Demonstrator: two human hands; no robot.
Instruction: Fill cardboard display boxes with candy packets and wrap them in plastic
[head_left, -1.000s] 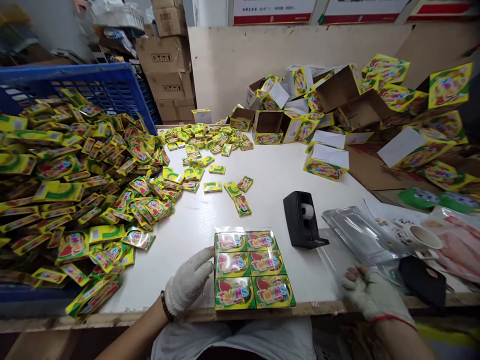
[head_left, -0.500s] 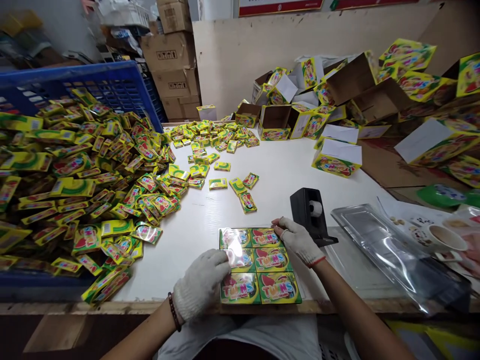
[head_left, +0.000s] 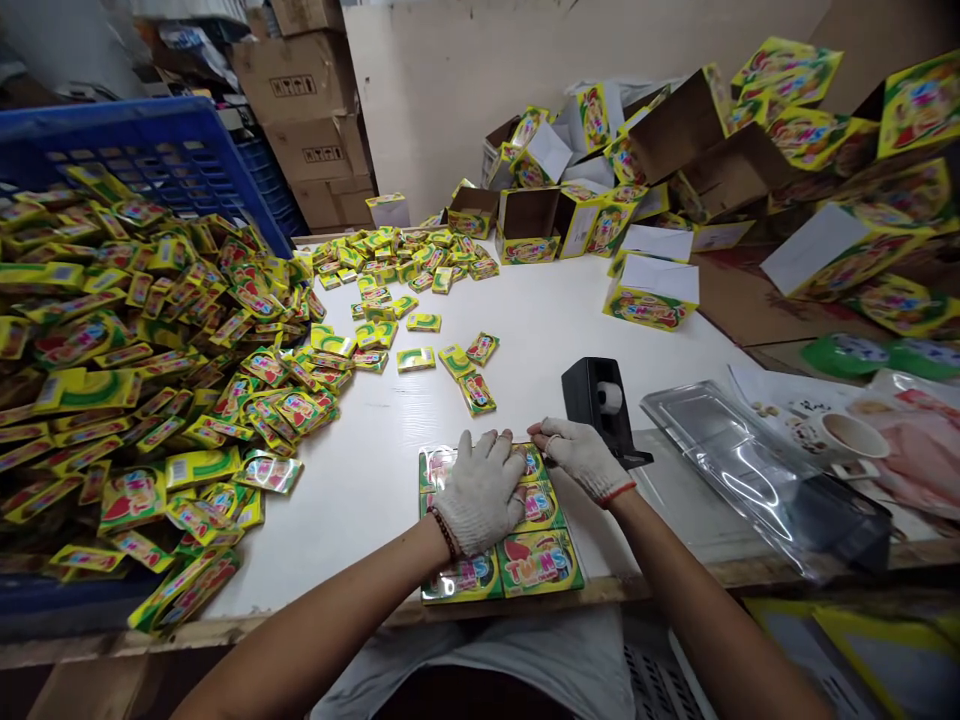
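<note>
While left hand (head_left: 484, 495) lies palm down, fingers spread, on block of TWINS boxes (head_left: 541, 562) at bottom centre of frame, right hand (head_left: 583, 460) sits half-curled at block's top right corner; cannot tell whether it grips anything. Tape dispenser (head_left: 585, 402) just beyond. Small packets (head_left: 202, 350) heaped at left. Cartons (head_left: 679, 130) jumbled, upper right.

Noted: one head-worn camera, facing forward and down across the table (head_left: 547, 320); left hand (head_left: 480, 492) and right hand (head_left: 586, 460) close below it, wall (head_left: 427, 100) farther off at top.
</note>
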